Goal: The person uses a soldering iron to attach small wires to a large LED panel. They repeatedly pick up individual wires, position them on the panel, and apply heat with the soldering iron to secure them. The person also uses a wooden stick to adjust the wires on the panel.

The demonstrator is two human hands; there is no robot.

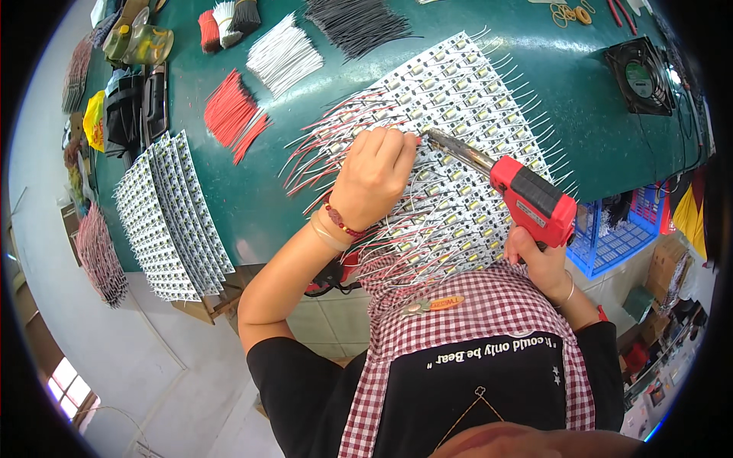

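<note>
My left hand (pixel 376 174) is closed in a pinch over a large panel of white circuit boards (pixel 458 91). A bit of red shows at its fingertips, apparently the end of a thin wire, mostly hidden by the fingers. Wrapped round the handle of a red and black soldering gun (pixel 534 200) is my right hand (pixel 540 263). The gun's metal tip points left and reaches the panel just beside my left fingertips. Many red and white wires (pixel 317 149) stick out from the panel's left side, and pale wires line its right edge.
Loose bundles of red wires (pixel 233 114), white wires (pixel 284 55) and black wires (pixel 357 27) lie on the green table (pixel 229 183). Stacked board panels (pixel 172 221) sit at the left. A black fan (pixel 638 76) stands far right, above a blue crate (pixel 615 237).
</note>
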